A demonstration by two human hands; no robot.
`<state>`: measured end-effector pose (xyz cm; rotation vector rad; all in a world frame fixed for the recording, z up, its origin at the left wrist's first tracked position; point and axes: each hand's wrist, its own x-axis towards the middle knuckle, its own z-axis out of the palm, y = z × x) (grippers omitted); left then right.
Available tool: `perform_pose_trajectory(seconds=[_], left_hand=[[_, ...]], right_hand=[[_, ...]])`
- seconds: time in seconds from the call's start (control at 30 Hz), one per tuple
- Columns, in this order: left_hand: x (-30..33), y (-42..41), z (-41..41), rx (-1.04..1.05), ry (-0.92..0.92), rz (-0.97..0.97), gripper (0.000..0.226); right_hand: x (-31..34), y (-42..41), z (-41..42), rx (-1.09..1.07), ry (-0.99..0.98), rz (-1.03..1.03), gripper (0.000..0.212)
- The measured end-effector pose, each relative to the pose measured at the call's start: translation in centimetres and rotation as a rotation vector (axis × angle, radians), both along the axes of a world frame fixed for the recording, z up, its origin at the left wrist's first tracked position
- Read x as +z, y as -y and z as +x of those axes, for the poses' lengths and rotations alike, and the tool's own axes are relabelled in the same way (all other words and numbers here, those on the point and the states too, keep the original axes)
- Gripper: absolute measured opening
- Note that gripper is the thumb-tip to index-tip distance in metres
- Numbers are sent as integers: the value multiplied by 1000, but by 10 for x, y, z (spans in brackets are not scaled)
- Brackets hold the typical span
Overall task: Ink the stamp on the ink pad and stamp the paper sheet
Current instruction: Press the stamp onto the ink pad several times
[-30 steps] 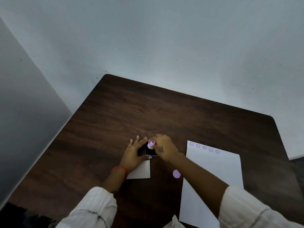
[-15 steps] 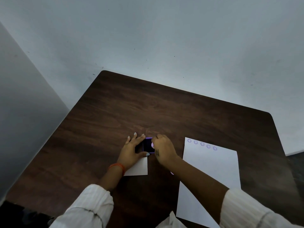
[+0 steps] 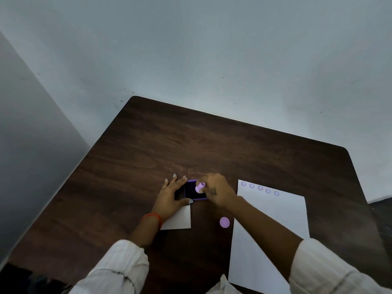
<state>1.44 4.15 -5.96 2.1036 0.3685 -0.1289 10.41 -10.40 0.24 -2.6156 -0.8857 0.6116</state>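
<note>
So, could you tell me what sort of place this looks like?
Probably a plain indoor desk or craft spot set in a room corner: a dark wooden table against bare pale walls, holding only a paper sheet and an ink pad.

No legible text, brand, number or label anywhere. Five round purple stamp marks [image 3: 260,188] in a row along the far edge of the paper sheet [image 3: 273,225], too small and blurred to read any design or lettering inside. A small dark mark [image 3: 213,191] on the back of the right hand [image 3: 218,190], not readable as a letter or sign. Nothing printed on the smaller white paper [image 3: 179,219] under the left hand [image 3: 171,198], nor on the purple ink pad [image 3: 194,193] or the round purple cap [image 3: 224,222]
</note>
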Motion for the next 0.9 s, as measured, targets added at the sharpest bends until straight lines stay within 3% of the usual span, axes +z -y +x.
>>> perform_pose_trajectory(seconds=[0.1, 0.23, 0.43, 0.63, 0.8, 0.9], left_hand=[[-1, 0, 0, 0, -18, -8, 77], [0, 1, 0, -3, -11, -2, 77], [-1, 1, 0, 11, -26, 4, 78], [-2, 0, 0, 3, 2, -6, 77], [-4, 0, 0, 7, -17, -4, 78], [-3, 0, 0, 1, -12, -3, 78]], right_hand=[[1, 11, 2, 85, 10, -84, 23], [-11, 20, -15, 218, 171, -80, 29], [-17, 10, -25, 30, 190, -26, 29], [-15, 24, 0, 386, 199, -65, 29], [-21, 22, -16, 148, 188, 95, 23], [-7, 17, -3, -19, 19, 106, 20]])
